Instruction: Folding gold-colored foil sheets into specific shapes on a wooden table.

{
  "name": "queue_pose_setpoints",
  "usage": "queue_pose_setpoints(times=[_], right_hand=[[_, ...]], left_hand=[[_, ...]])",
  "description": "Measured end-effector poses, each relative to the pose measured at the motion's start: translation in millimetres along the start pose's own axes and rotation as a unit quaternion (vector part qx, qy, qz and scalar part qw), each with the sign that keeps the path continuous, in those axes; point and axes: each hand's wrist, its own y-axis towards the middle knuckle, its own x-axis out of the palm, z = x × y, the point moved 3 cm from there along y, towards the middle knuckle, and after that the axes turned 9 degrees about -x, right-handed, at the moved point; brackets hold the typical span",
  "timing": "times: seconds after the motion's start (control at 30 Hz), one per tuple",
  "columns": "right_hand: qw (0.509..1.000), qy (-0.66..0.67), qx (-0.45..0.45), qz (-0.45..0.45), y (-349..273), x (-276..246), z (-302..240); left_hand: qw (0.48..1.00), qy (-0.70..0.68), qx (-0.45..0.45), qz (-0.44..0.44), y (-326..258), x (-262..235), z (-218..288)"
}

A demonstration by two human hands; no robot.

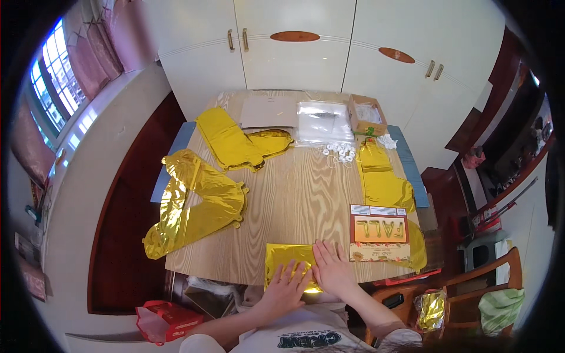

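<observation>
At the near edge of the wooden table point(294, 194), seen from the head camera, a folded gold foil sheet point(286, 257) lies flat, its lower part reaching the table's rim. Both hands rest on it with fingers spread and palms down, gripping nothing. The left hand point(286, 285) covers the sheet's lower middle; the right hand point(332, 269) presses on its right end, and the two hands touch each other at the thumbs.

Just to the right of the right hand lies a printed card pack point(379, 233) in orange and cream, partly over another gold foil piece point(416, 238) that hangs past the table's right edge. Farther up that side a long gold foil balloon point(382, 176) lies flat. On the left, a large crumpled gold foil balloon point(197, 203) spills over the table's left edge, and above it another gold foil shape point(235, 141) lies near the far left corner.

At the far end sit a brown envelope point(268, 111), a clear plastic bag point(323, 122) beside it, and a small open cardboard box point(366, 115). A cluster of small white pieces point(339, 152) lies in front of the bag.

White cupboard doors point(294, 47) stand behind the table. Below the table, at the lower left, is a red box point(168, 320); at the lower right, a wooden chair point(482, 288) holds a green cloth point(500, 306).
</observation>
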Motion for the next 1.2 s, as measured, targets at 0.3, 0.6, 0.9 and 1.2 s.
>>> queue_pose_setpoints(times=[0.3, 0.6, 0.9, 1.2], right_hand=[[0.998, -0.019, 0.004, -0.052, -16, -42, 14], [0.986, -0.059, 0.055, -0.147, -85, -44, 47], [0.962, 0.178, 0.036, 0.202, -67, -107, 21], [0.898, 0.318, 0.193, 0.235, 42, -45, 70]], left_hand=[[0.997, 0.027, -0.011, 0.066, -19, 12, -9], [0.956, -0.256, -0.142, 0.027, -24, -17, -41], [0.417, -0.800, -0.404, 0.151, -53, -25, -108], [0.361, -0.868, -0.320, 0.112, -37, -32, -112]])
